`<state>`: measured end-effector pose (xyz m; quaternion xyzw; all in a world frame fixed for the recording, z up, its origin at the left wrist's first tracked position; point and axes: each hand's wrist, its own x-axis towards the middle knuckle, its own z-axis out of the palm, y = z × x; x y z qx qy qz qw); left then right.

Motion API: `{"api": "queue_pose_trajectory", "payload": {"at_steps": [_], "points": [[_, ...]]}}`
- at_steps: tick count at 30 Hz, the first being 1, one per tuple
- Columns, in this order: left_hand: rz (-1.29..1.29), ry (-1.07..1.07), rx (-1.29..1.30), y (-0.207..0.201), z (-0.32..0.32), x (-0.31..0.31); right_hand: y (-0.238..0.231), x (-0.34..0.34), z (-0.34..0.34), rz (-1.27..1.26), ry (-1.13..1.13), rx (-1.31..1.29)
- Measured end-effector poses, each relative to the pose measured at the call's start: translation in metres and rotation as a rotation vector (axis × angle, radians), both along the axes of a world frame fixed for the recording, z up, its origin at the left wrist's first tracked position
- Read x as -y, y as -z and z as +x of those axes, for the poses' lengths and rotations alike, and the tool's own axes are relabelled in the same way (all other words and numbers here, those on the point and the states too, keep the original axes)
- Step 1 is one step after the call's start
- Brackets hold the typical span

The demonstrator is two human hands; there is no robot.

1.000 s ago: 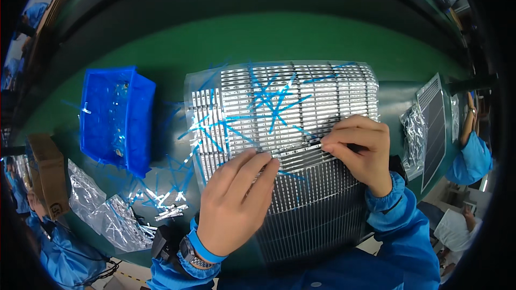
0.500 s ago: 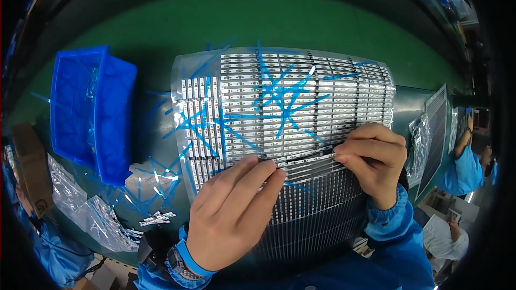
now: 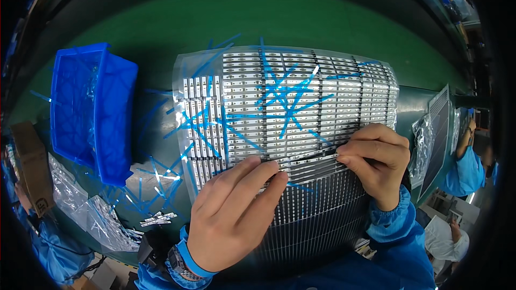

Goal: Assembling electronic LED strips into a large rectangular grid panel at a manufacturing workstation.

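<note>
A clear-covered panel of narrow white circuit strips [image 3: 244, 96], with small dark parts on them, lies on the table under my hands. My right hand [image 3: 376, 164] pinches the right end of one strip [image 3: 314, 159] between thumb and fingertips. At that strip's left end, the fingers of my left hand [image 3: 236, 209] are bent together and pressed on it; the fingertips' undersides are hidden. A dark gap shows along the strip's upper edge. Thin blue film strips [image 3: 287, 96] lie scattered over the panel. Nearest me, dark slotted rows [image 3: 317, 198] continue below the white ones.
At the left stands a blue plastic bin [image 3: 115, 118]. Beside it lie more blue film strips [image 3: 156, 177], a small pile of loose circuit strips [image 3: 158, 218] and clear plastic bags [image 3: 105, 225]. A brown cardboard box [image 3: 32, 166] is further left. Another wrapped panel [image 3: 435, 139] lies at the right; co-workers sit beyond.
Very little differs. The panel and my right hand appear slightly further right, and both hands keep the same places on the strip.
</note>
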<state>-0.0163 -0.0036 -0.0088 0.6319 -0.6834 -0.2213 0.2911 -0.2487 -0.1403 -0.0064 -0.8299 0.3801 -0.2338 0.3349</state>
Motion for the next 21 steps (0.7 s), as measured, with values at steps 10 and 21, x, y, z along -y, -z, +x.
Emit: {"api": "queue_pose_trajectory", "payload": {"at_steps": [10,21], "points": [[-0.001,0.003,-0.013,0.0000,-0.0005,0.0005,-0.0022,-0.0010,-0.0013,-0.022,-0.003,-0.030],[-0.004,0.012,0.053,-0.0009,-0.0024,0.0007,-0.0010,-0.0011,-0.0013,-0.046,-0.018,-0.018]]}}
